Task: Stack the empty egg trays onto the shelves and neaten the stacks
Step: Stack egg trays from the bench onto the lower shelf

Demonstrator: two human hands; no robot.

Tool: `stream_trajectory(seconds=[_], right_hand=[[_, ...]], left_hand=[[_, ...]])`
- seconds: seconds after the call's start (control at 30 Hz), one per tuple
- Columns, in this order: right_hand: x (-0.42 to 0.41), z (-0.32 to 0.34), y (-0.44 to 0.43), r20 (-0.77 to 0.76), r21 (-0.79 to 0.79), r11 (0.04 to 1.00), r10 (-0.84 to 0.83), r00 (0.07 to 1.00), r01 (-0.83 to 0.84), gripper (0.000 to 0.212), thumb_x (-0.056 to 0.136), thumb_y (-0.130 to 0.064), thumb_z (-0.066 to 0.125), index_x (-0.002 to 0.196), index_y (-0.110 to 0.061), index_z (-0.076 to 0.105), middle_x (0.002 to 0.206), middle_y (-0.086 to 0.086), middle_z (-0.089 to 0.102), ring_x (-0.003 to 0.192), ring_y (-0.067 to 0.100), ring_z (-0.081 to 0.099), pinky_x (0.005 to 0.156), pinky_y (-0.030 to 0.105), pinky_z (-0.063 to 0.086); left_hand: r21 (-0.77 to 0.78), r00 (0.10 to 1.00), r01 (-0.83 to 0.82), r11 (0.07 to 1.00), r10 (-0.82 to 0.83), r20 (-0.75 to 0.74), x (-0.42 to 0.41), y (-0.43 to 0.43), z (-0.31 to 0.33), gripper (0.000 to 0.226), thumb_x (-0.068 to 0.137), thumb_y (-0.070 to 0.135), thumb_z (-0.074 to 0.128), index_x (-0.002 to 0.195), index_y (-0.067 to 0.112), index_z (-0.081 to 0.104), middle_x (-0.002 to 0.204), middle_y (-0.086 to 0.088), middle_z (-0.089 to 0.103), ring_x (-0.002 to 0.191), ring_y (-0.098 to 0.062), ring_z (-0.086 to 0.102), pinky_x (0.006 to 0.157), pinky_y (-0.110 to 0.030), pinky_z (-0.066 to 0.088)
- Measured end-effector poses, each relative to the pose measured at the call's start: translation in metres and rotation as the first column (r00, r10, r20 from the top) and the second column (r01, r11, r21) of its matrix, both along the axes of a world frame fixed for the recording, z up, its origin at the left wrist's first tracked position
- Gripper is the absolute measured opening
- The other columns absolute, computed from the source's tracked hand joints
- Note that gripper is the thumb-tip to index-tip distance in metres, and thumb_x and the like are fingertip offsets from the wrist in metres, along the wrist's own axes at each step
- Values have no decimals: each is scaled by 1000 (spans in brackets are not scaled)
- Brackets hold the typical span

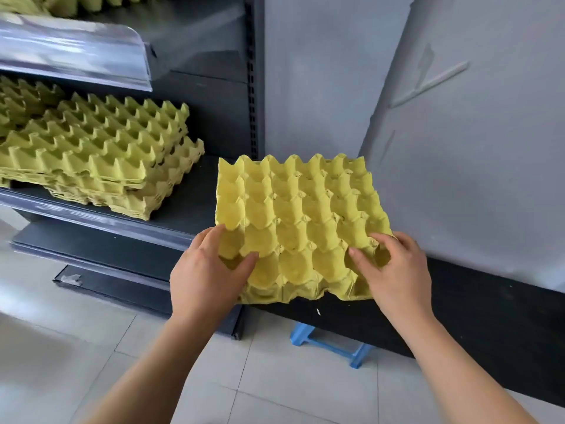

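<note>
A skewed stack [101, 154] sits on the left of the shelf [189, 209], with bare shelf to its right. The left hand [204, 270] grips the tray's [299, 221] near-left edge and the right hand [394, 270] pinches its near-right corner. The tray is held off the shelf's right end.

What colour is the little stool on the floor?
Blue; the stool shows in the head view, below the held tray.

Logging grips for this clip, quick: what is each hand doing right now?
Left hand: grips the yellow egg tray at its near left corner, thumb on top.
Right hand: grips the same tray at its near right corner.
</note>
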State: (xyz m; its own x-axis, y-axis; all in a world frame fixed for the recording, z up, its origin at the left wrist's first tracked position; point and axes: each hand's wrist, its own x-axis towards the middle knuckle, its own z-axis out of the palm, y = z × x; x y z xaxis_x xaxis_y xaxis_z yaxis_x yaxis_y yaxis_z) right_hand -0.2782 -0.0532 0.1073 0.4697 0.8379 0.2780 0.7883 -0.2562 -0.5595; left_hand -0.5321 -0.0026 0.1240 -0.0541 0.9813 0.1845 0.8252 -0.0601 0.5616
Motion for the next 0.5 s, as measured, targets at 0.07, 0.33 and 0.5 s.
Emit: stream_trajectory(seconds=[0.07, 0.33, 0.5], right_hand=[[-25, 16, 6, 8, 21, 999, 29, 1000, -30, 52, 77, -54, 66, 116, -20, 65, 123, 7, 55, 115, 28, 48, 90, 41, 46], [-151, 54, 48, 25, 46, 993, 107, 994, -108, 54, 79, -54, 66, 120, -19, 63, 128, 10, 52, 119, 29, 45, 94, 39, 41], [-240, 62, 74, 18, 56, 993, 107, 994, -108, 55, 79, -54, 64, 121, -19, 61, 128, 9, 51, 119, 30, 46, 92, 41, 44]], left_hand=[[33, 999, -29, 999, 29, 22, -26, 0, 15, 71, 77, 57, 66, 137, 24, 47, 136, 13, 52, 116, -14, 54, 84, -30, 42], [88, 993, -112, 990, 109, 48, -154, 22, 50, 74, 78, 56, 67, 140, 22, 45, 134, 6, 55, 119, -18, 53, 89, -34, 43], [109, 997, -70, 992, 71, -4, -243, 49, 62, 75, 80, 58, 62, 142, 21, 41, 138, 4, 51, 122, -20, 51, 92, -36, 44]])
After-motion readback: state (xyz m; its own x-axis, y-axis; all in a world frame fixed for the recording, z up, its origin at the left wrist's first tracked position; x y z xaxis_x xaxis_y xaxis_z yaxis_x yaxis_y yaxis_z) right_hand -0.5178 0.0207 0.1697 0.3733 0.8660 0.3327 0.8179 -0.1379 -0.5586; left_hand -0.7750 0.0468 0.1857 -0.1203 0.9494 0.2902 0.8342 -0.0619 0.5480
